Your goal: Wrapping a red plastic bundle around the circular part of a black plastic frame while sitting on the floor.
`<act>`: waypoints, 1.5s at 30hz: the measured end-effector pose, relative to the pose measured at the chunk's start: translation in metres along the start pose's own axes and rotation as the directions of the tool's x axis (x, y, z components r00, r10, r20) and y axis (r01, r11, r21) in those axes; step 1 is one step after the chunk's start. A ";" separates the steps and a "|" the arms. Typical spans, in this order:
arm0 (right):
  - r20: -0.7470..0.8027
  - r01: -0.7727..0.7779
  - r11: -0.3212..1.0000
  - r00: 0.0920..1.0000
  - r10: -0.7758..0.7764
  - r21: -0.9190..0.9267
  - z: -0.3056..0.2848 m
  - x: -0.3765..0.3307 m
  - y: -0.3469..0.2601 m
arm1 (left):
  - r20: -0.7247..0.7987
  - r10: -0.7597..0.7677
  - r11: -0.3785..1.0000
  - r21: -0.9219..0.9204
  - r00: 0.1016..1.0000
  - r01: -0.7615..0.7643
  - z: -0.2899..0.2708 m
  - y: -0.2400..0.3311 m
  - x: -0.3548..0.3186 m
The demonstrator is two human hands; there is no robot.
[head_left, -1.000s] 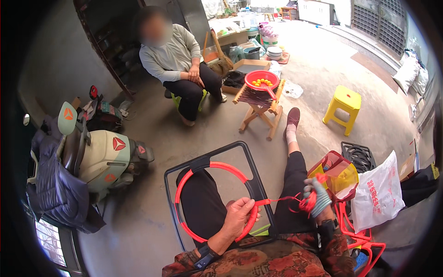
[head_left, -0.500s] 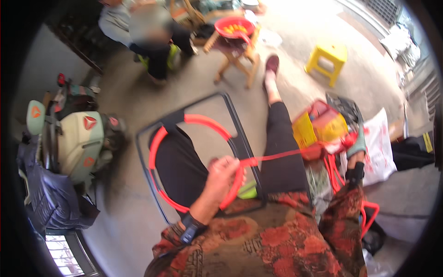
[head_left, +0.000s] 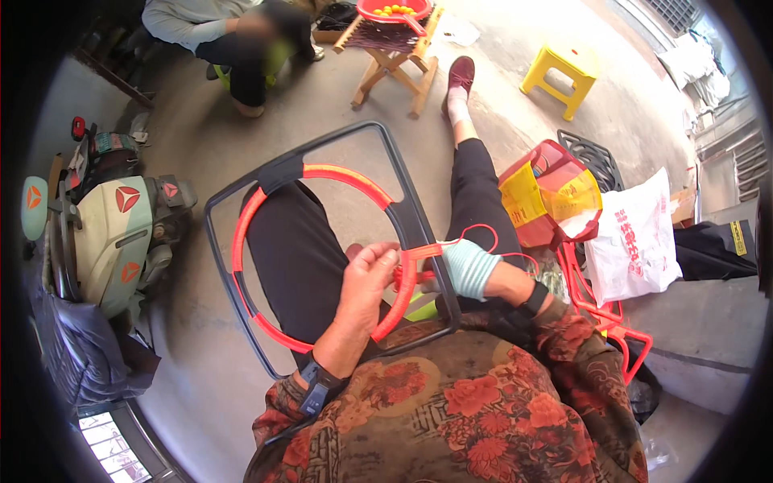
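A dark rectangular frame (head_left: 413, 205) lies across my lap, with a round ring (head_left: 346, 175) inside it wrapped in stretches of orange-red cord. My bare left hand (head_left: 369, 278) is at the ring's right side, thumb and forefinger pinched together; what lies between them cannot be made out. My right hand (head_left: 469, 270), in a pale green glove, reaches under the frame's right bar with its fingertips hidden. A thin red cord (head_left: 493, 233) loops out beside the glove. Wrapped turns of cord (head_left: 425, 251) cover the join between ring and bar.
A red and yellow bag (head_left: 551, 193), a white plastic bag (head_left: 632, 241) and red frames (head_left: 624, 334) crowd my right. A yellow stool (head_left: 561, 79) and a wooden folding stool with a red basin (head_left: 394, 11) stand ahead. Another person (head_left: 233, 48) sits far left; a scooter (head_left: 113, 241) stands left.
My right hand has come in from the far right, where it drew the cord out taut, to the frame beside my left hand. The cord now hangs in slack loops.
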State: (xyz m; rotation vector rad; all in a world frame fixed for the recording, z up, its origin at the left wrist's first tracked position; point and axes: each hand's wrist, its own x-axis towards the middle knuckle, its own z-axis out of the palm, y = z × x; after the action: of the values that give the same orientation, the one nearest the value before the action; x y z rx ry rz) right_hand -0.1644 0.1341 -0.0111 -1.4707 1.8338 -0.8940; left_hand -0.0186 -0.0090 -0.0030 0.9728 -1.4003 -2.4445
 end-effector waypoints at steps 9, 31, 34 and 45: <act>-0.570 -0.066 0.975 0.802 0.180 0.214 -0.021 0.019 -0.011 | -0.180 0.565 0.812 0.293 0.805 -0.505 0.014 -0.002 -0.013; -0.558 0.085 0.935 0.820 0.130 0.343 -0.042 0.003 -0.007 | 0.016 0.020 0.998 0.064 1.000 -0.021 0.012 0.001 -0.013; -0.462 0.053 0.983 0.877 -0.130 -0.176 -0.060 -0.004 -0.030 | 0.119 0.003 0.996 -0.084 0.993 0.007 0.002 0.003 -0.011; -0.740 -0.776 0.627 0.461 0.490 -0.069 -0.114 -0.155 0.177 | 0.075 0.206 0.979 -0.006 0.976 -0.206 -0.016 0.007 -0.028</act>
State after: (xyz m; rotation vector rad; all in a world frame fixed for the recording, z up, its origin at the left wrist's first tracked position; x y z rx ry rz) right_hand -0.3260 0.3276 -0.0805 -0.4348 2.9808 -0.6738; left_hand 0.0113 -0.0118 0.0100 0.7031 -1.4473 -2.3483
